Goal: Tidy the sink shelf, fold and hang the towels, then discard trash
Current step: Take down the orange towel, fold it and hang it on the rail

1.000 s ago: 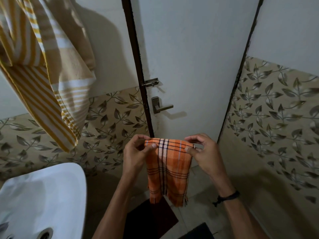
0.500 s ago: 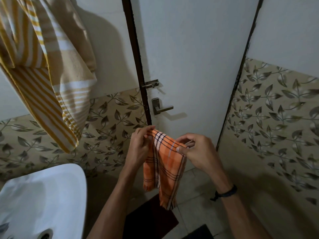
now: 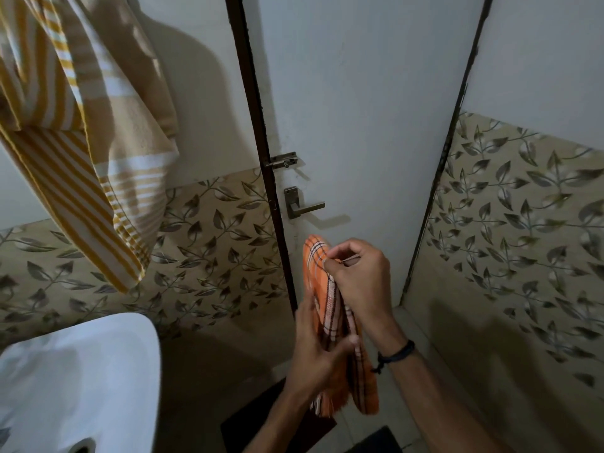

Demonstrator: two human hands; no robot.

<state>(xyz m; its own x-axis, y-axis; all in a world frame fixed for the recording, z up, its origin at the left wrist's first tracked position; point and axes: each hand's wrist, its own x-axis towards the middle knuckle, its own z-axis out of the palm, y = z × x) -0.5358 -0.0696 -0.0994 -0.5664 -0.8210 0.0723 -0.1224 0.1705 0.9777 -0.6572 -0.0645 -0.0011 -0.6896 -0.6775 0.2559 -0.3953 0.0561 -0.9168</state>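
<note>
Dim bathroom, leaf-patterned tile (image 3: 209, 256) from 9 to 3 o'clock, white door (image 3: 359, 109) at 12. Right hand (image 3: 358, 276) fingertips pinched tight on top fold of orange plaid towel (image 3: 327, 308); left hand (image 3: 315, 349) clamped around its lower half near 5 o'clock. Thin woven cotton, fringed hem: probably light, limp, best gripped at corners. Striped yellow terry towel (image 3: 81, 142) draped at 10, glossy white sink (image 3: 98, 371) at 7.

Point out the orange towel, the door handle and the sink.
orange towel (image 3: 327, 289), head view, on the plaid cloth between the two hands.
door handle (image 3: 310, 207), head view, on the lever bar.
sink (image 3: 81, 371), head view, on the white rim at lower left.
</note>
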